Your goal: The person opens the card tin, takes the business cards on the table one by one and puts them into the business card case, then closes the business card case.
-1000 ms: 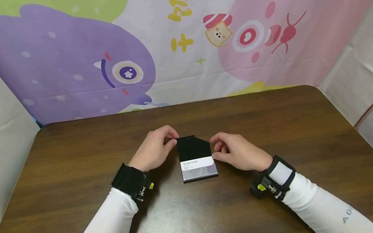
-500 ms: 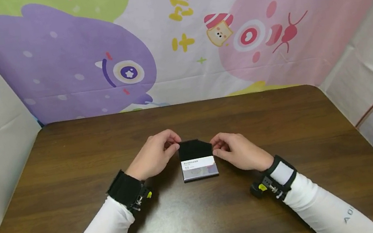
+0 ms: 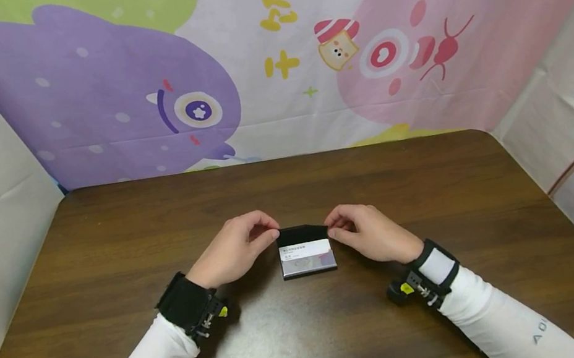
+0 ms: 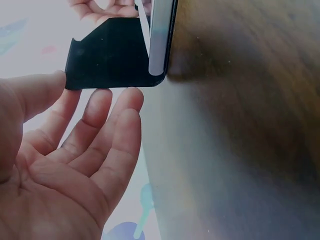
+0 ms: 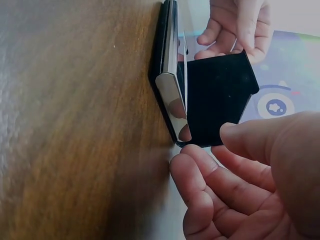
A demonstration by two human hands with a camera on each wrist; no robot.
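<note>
A business card case (image 3: 309, 265) with a shiny metal front lies on the table, and its black flap lid (image 3: 301, 235) stands raised at the back. A white printed card (image 3: 298, 250) shows inside it. My left hand (image 3: 236, 246) pinches the lid's outer left corner between thumb and index finger, the other fingers loosely bent below in the left wrist view. On the opposite side, my right hand (image 3: 371, 231) pinches the lid's right edge. Its thumb (image 5: 245, 135) overlaps the lid's inner face in the right wrist view, and the fingertips behind are partly hidden.
The case sits near the middle of a brown wooden table (image 3: 312, 338). A cartoon-printed cloth (image 3: 286, 104) hangs behind the table's back edge. White sheets flank both sides. Black straps with small devices (image 3: 188, 304) are on both wrists.
The black lid has swung up from leaning back, so less of its inner face shows. My left hand has moved toward me with it; the right hand has barely moved.
</note>
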